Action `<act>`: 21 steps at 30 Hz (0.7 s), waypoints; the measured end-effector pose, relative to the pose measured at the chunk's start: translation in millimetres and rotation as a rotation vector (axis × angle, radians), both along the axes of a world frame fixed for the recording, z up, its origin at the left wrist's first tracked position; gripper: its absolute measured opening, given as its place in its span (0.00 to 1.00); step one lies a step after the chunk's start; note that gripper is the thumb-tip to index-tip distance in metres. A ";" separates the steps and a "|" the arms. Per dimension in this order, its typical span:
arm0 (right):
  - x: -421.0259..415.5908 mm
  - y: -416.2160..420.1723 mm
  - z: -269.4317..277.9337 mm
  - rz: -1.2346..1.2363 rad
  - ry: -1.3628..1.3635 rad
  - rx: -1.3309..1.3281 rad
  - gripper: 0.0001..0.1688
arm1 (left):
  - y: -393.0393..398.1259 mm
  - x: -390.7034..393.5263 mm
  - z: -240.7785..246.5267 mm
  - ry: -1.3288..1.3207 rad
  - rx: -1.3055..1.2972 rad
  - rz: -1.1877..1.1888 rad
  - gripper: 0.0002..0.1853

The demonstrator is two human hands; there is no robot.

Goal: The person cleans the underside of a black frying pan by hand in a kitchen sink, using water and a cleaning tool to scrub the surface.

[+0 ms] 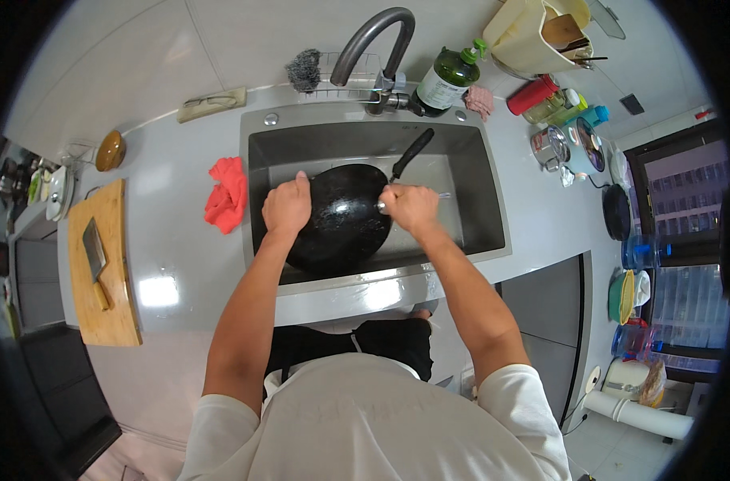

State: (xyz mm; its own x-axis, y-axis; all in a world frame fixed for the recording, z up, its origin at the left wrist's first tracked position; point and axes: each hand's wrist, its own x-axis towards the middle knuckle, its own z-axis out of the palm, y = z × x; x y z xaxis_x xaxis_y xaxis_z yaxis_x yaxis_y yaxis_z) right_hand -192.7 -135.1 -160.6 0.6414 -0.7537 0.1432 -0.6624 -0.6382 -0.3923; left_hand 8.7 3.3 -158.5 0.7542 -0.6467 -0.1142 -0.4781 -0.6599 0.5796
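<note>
A black wok (pixel 341 225) is tilted inside the stainless steel sink (pixel 470 180), its wet dark surface shining. My left hand (pixel 287 205) grips the wok's edge on the left, with the thumb pointing up. At the opposite side, my right hand (pixel 412 206) is closed around what looks like the wok's handle, where a bit of silver metal shows. A black handle (pixel 414 153) of another utensil or pan leans up behind the wok; its lower end is hidden. Above the sink curves a dark metal faucet (pixel 374 36), with no water seen running.
A red cloth (pixel 226 195) lies left of the sink. Farther left, a cleaver (pixel 94 249) rests on a wooden cutting board (pixel 115 270). Behind the sink stand a steel-wool scrubber (pixel 304 70) and a green pump bottle (pixel 449 81). Bottles and a glass-lidded pot (pixel 584 147) line the right.
</note>
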 end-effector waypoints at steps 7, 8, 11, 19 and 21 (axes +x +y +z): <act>21.7 12.7 -4.7 0.060 -0.140 -0.145 0.17 | -0.4 -1.2 0.9 0.002 -0.019 0.007 0.33; 7.3 -5.0 -4.7 -0.003 -0.102 -0.107 0.16 | -0.1 -0.4 1.1 0.008 -0.018 0.014 0.33; 15.6 22.6 -8.3 0.143 -0.159 -0.250 0.17 | -3.2 1.4 -0.7 0.015 -0.010 0.017 0.32; 15.8 20.4 -7.4 0.125 -0.191 -0.254 0.17 | -10.6 -14.7 17.4 0.021 0.018 -0.030 0.33; 2.4 4.4 -26.2 0.004 -0.046 -0.187 0.18 | -4.6 -10.6 4.5 -0.005 0.005 -0.016 0.33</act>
